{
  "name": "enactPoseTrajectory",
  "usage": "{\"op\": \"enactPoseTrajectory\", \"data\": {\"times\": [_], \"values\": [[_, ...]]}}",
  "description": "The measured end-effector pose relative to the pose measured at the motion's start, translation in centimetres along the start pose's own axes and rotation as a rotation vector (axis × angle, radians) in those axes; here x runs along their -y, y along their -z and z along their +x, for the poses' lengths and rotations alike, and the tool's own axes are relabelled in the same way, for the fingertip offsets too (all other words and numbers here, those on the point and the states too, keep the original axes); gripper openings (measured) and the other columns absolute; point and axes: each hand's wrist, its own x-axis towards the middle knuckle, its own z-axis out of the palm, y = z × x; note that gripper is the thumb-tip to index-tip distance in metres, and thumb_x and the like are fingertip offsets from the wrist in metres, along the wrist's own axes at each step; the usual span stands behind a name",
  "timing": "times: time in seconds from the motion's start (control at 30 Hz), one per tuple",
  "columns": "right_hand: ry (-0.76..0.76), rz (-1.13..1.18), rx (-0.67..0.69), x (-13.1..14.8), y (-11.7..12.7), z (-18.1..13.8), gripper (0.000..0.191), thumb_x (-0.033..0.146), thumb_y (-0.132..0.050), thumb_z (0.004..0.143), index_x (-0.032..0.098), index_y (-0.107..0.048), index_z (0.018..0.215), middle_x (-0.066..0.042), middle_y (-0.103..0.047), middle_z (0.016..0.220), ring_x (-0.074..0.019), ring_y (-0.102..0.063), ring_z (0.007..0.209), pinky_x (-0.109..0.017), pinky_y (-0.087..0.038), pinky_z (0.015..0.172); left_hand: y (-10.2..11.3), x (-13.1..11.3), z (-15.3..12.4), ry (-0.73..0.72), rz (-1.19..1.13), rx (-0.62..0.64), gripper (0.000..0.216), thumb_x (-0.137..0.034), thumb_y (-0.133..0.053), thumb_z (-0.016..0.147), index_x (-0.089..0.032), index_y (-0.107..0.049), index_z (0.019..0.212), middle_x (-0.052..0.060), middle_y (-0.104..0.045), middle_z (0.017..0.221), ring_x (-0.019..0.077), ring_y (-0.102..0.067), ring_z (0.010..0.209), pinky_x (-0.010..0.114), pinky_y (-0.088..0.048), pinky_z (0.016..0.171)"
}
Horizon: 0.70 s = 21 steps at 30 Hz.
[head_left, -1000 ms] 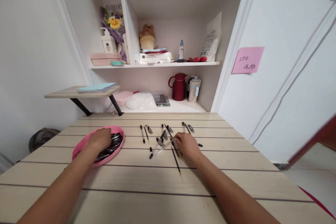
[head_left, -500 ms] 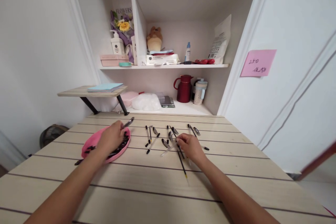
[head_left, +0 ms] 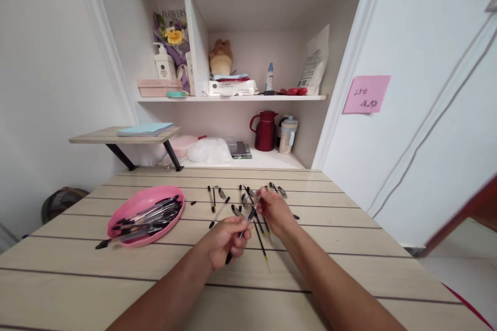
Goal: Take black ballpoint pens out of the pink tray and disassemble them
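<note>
My left hand [head_left: 229, 242] is closed around a pen [head_left: 251, 215], whose dark lower end sticks out beneath the fingers. The pen slants up toward my right hand [head_left: 274, 209], whose thumb and fingertips pinch at its upper end; exactly which part they grip is partly hidden. Below the hands lies a thin black refill [head_left: 260, 240] with a yellow section near its tip. Loose caps, clear barrels and refills are scattered behind, among them a pen barrel [head_left: 220, 212] with black ends. At left, a pink tray [head_left: 142, 197] holds a heap of pens [head_left: 155, 214].
A small black piece [head_left: 193, 202] lies between tray and loose parts. One pen [head_left: 112, 240] juts over the tray's left rim. A raised wooden stand [head_left: 89, 137] with blue paper [head_left: 145, 129] is at back left. A red jug [head_left: 265, 132] and a cup [head_left: 288, 135] stand on the shelf behind.
My left hand has moved right from over the tray, bringing a pen to my right hand. The right hand stays over the loose parts. The view has shifted slightly.
</note>
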Motion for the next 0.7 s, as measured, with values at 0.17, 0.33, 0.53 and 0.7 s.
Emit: {"op": "enactPoseTrajectory", "data": {"times": [0.17,0.33,0.53,0.7], "values": [[-0.109,-0.011,-0.043,1.5,2.7,1.2,0.014,0.024,-0.059,0.068,0.018,-0.051,0.077,-0.001,-0.057,0.060,-0.0118,-0.055,0.052,-0.021,-0.041,0.044,1.1,0.4,-0.8,-0.015,0.070,-0.022,0.026,-0.036,-0.062,0.068,-0.016,-0.050,0.081,-0.004,-0.051,0.059,0.0022,-0.039,0.036,0.016,-0.017,0.034],[-0.203,-0.165,0.095,-0.3,1.2,-0.1,0.018,0.029,-0.061,0.066,0.017,-0.047,0.065,0.006,-0.045,0.044,-0.0042,-0.034,0.033,-0.016,-0.022,0.032,1.3,0.6,-0.1,-0.091,0.086,-0.127,0.026,-0.034,-0.062,0.067,-0.017,-0.048,0.082,-0.006,-0.052,0.059,0.0028,-0.042,0.038,0.016,-0.023,0.037],[-0.100,-0.281,0.073,-2.0,-0.6,-0.7,0.033,0.039,-0.071,0.054,0.016,-0.048,0.056,0.011,-0.031,0.034,-0.0017,-0.019,0.031,-0.018,-0.010,0.033,1.3,0.9,0.2,-0.084,0.106,-0.164,0.029,-0.036,-0.064,0.064,-0.017,-0.048,0.080,-0.006,-0.051,0.058,0.0022,-0.040,0.037,0.015,-0.022,0.036],[-0.069,-0.258,0.065,-2.0,-0.9,-0.7,0.035,0.043,-0.069,0.055,0.016,-0.046,0.054,0.010,-0.033,0.036,-0.0016,-0.020,0.032,-0.019,-0.012,0.033,1.2,0.7,-0.1,-0.062,0.113,-0.143,0.029,-0.036,-0.058,0.069,-0.015,-0.051,0.086,-0.006,-0.049,0.056,0.0017,-0.040,0.036,0.014,-0.022,0.035]]}}
